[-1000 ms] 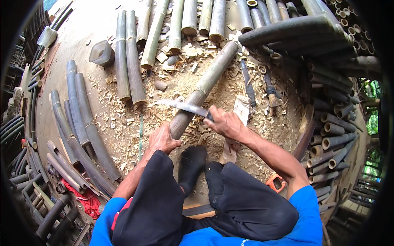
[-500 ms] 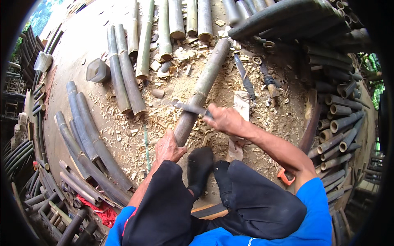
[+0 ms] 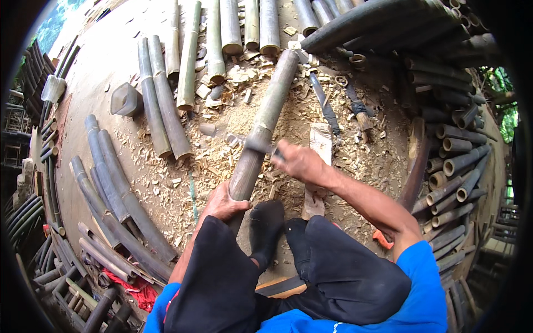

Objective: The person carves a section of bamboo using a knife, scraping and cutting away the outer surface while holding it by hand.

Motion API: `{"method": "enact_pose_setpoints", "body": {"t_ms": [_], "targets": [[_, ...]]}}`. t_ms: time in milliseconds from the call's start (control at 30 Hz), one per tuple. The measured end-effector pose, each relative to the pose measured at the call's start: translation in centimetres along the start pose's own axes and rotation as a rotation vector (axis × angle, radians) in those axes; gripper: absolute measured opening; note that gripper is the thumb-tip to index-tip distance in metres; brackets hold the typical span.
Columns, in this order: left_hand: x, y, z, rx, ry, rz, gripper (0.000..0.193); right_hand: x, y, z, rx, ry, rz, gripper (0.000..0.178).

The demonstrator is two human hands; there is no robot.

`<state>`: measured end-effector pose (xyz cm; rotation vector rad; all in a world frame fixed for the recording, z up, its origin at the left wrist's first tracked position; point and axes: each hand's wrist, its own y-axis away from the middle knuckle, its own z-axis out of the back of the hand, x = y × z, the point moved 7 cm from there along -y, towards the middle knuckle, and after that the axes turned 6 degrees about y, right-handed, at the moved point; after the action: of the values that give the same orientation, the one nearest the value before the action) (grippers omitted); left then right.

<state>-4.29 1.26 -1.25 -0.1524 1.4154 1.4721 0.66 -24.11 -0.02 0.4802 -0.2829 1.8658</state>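
Sawdust-strewn ground lies underfoot. Left hand clamps the bamboo pole's near end, steadying it (slanting away), while right hand, fist closed on a blade handle, cuts just above that grip.

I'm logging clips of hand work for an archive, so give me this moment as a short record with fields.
Setting: dirt ground strewn with wood chips, bamboo lengths laid all around
Left hand: grips the near end of a bamboo pole that slants away
Right hand: closed on a blade's handle, blade laid across the pole; motion-blurred
Posture: seated, dark trousers, blue shirt, a dark-socked foot beside the pole's near end
Nearby: wooden block, spare knife, split bamboo halves
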Motion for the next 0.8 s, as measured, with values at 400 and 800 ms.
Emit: {"method": "enact_pose_setpoints", "body": {"t_ms": [400, 800], "targets": [[-1.0, -0.6, -0.1, 0.057, 0.087, -0.008, 0.072, -7.5, -0.7, 1.1, -0.029, -0.387, -0.455, 0.030], [-1.1, -0.5, 0.2, 0.106, 0.138, 0.019, 0.082, 1.2, 0.9, -1.7, -0.002, 0.113, 0.221, 0.038]]}}
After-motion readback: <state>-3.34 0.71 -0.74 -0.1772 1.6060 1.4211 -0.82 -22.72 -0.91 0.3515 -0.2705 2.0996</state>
